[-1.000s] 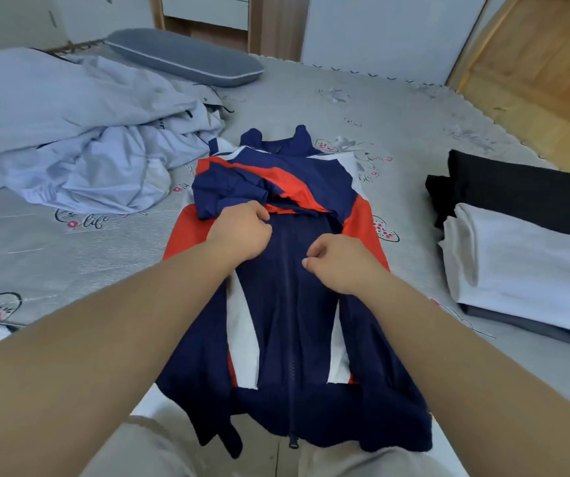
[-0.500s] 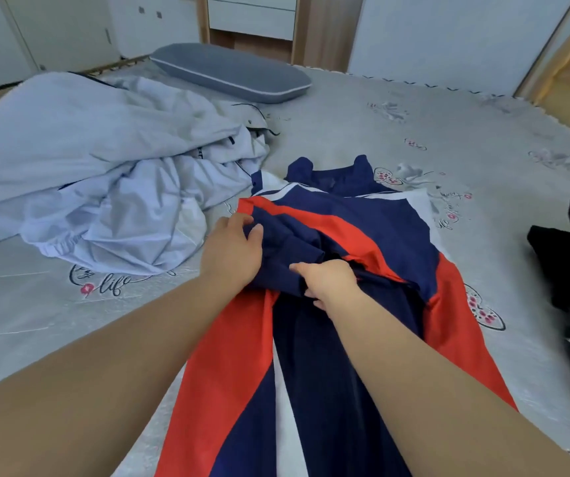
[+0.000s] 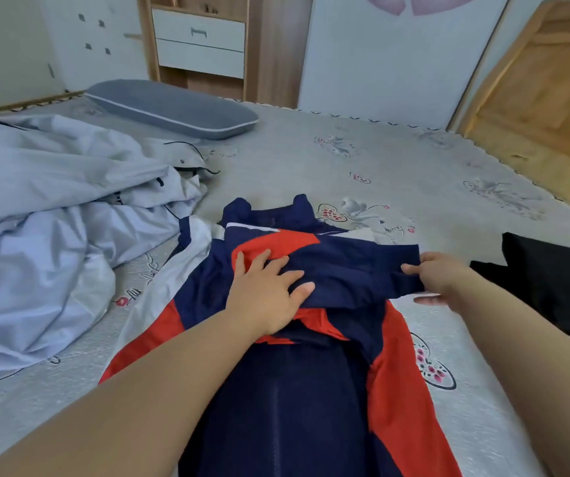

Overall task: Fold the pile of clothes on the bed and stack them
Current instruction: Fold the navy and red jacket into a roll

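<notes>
Pinning the folded sleeve flat, the left hand (image 3: 269,290) lies spread on the navy, red and white jacket (image 3: 311,390), fingers straight and fanned apart, gripping nothing; the palm presses the cloth to the jacket's chest. Judging by this, the hand serves as an anchor, so the body of the garment does not drag while the sleeve is drawn across.

Out past the left fingertips, the right hand (image 3: 440,280) pinches the navy sleeve end (image 3: 404,266), fingers curled over its top edge and the thumb below it. The sleeve runs taut from under the left fingers to that pinch, which looks like a pull to smooth it across the chest before the next fold.

The jacket lies lengthwise on the bed (image 3: 345,166), collar beyond the fingertips and hem toward the person. Just beyond the right knuckles sits a dark folded garment (image 3: 552,280), probably the start of the stack. Well to the outer side of the left hand is the unfolded pale blue heap (image 3: 53,218), with a grey pillow (image 3: 173,108) farther off.

No brand or label shows on the jacket. The bed cover carries printed cursive lettering near the left wrist side, too broken by folds to read.
</notes>
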